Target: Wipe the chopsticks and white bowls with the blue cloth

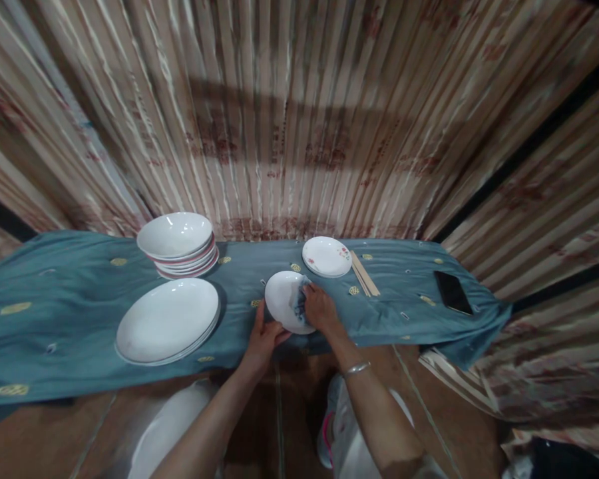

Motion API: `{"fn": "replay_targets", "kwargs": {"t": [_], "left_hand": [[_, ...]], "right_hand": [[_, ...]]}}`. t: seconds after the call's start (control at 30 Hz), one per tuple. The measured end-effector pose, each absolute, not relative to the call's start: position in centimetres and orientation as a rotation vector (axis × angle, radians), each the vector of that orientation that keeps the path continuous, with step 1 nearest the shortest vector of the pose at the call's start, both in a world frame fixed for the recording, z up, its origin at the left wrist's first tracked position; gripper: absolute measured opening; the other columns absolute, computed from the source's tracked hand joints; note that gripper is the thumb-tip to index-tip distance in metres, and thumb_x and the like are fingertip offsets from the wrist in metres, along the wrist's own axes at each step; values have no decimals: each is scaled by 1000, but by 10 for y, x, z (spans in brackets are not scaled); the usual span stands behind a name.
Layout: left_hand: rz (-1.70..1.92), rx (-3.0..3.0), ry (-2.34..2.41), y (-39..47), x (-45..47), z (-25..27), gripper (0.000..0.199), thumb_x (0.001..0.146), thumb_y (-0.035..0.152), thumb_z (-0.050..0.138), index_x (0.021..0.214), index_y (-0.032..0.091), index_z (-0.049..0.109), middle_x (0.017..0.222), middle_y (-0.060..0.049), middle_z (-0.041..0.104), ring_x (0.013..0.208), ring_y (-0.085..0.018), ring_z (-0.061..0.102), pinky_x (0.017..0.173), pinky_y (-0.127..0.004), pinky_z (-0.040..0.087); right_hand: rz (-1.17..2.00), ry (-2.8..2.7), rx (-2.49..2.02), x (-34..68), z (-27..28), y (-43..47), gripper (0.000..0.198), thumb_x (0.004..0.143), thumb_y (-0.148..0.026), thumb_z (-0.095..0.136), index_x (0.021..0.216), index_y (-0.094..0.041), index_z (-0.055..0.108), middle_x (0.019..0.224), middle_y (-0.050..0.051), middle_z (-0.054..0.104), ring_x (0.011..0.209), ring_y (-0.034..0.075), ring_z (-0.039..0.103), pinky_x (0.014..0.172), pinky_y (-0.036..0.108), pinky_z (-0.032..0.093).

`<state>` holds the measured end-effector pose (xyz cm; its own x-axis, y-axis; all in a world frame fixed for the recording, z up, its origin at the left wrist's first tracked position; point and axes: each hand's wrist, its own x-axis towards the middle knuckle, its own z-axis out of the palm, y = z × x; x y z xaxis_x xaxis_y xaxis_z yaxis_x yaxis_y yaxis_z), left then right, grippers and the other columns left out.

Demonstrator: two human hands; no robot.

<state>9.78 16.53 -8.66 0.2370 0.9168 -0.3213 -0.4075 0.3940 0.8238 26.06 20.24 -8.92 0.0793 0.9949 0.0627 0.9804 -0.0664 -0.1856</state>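
Observation:
A small white plate is near the front edge of the cloth-covered table, between my two hands. My left hand grips its lower left rim, with the thumb over the edge and the fingers beside it. In my right hand a bunched blue-grey cloth is pressed against the plate's upper face, toward its right side. A silver bangle sits on my right wrist. Just behind the plate lies a short stack of small plates, the top one with a red floral pattern.
At the left are a stack of white bowls and, in front of it, stacked large oval plates. Wooden chopsticks lie right of the small plates. A black phone rests on the blue-green tablecloth at the right. A patterned curtain hangs behind.

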Motion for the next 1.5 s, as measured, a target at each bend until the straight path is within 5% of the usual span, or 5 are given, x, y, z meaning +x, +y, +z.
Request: {"fn": "replay_targets", "kwargs": {"t": [0.27,0.6,1.03,1.2,1.5], "left_hand": [[1007,731,903,166,97,-88,95,72,23,69,148,27,11,90,-3,70,86,-18,67,86,-41,53],[1020,719,893,164,98,-87,92,72,24,68,147,28,15,105,-7,68,97,-21,64,87,-42,53],[1043,670,927,164,97,-87,101,64,21,73,148,25,17,81,-1,68,79,-17,65,82,-37,54],[1032,706,966,165,96,-86,97,64,19,71,147,24,20,70,3,64,70,-15,64,79,-37,54],[1027,746,978,166,95,-85,93,67,21,71,146,26,23,90,-4,68,85,-19,65,78,-35,55]], "right_hand": [[192,-1881,-1829,248,-100,231,45,85,-13,42,129,-5,49,129,21,53,125,27,45,104,39,36],[544,-1789,-1347,227,-104,227,41,86,-21,46,126,-18,55,135,10,51,127,20,46,109,37,33],[1048,-1758,-1154,246,-90,185,23,76,-16,56,93,-20,71,109,5,68,96,17,65,85,30,51],[1012,-1861,-1275,263,-88,176,23,70,-11,56,83,-21,72,94,1,71,88,16,66,79,28,51],[515,-2016,-1770,288,-92,170,20,70,-9,55,81,-20,68,90,4,71,86,20,64,80,31,48]]}}
